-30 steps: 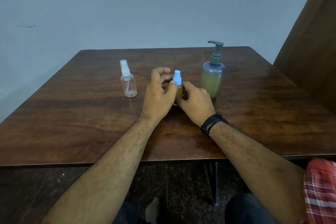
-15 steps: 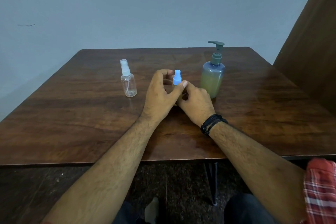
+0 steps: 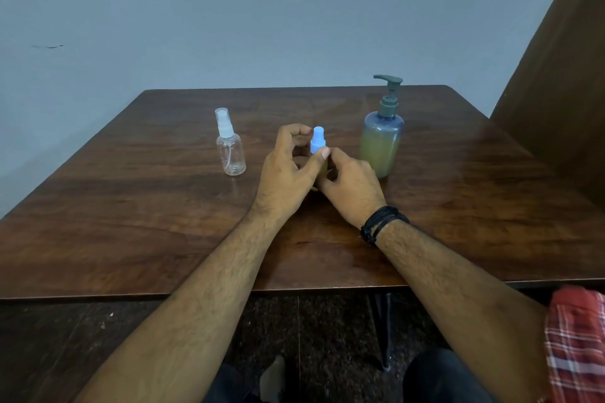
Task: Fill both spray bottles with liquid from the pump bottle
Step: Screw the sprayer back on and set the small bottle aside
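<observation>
The left hand point(image 3: 288, 173) is turning a little more round the blue cap point(image 3: 317, 140) than half a second ago, its thumb now pinching the cap's base while the forefinger is curling behind it. The right hand point(image 3: 352, 188) is gripping the bottle point(image 3: 323, 170) under that cap, standing mid-table point(image 3: 131, 222) and mostly hidden. The clear sprayer point(image 3: 230, 147) is standing well left, capped and empty. The pump bottle point(image 3: 381, 141) is sitting just right of the hands, part full of yellowish liquid.
</observation>
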